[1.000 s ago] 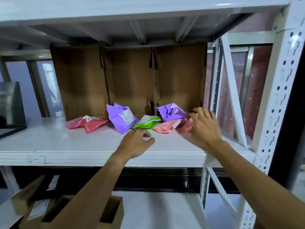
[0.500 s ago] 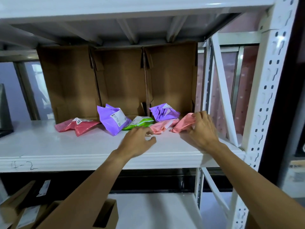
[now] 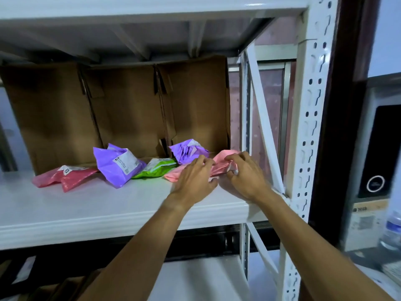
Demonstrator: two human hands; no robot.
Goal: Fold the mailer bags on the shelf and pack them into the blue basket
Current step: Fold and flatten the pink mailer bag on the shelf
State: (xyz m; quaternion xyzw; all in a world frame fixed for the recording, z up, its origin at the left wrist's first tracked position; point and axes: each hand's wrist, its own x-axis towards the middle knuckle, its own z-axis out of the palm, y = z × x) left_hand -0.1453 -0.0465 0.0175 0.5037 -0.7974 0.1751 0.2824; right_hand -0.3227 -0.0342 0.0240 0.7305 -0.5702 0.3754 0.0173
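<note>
Shelf (image 3: pixel 86 209) holds six mailer bags (image 3: pixel 117 164), two purple.

pink mailer bag (image 3: pixel 224 158) — purple bag (image 3: pixel 117 165), green bag (image 3: pixel 157 169), white shelf (image 3: pixel 86 205)

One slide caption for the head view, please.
Left hand and right hand hold a pink mailer on the shelf, beside other mailers.

Your left hand (image 3: pixel 193 181) and right hand (image 3: pixel 245 177) cover the middle of the pink mailer bag (image 3: pixel 224 156), so its folds beneath them stay hidden. Whether your left fingers pinch it cannot be told. The label (image 3: pixel 127 162) on the purple mailer bag (image 3: pixel 108 170) is too small to read. The bottle (image 3: pixel 393 233) at the right edge is blurred and cut off, and so are the cardboard boxes (image 3: pixel 60 288) at the bottom left.
</note>
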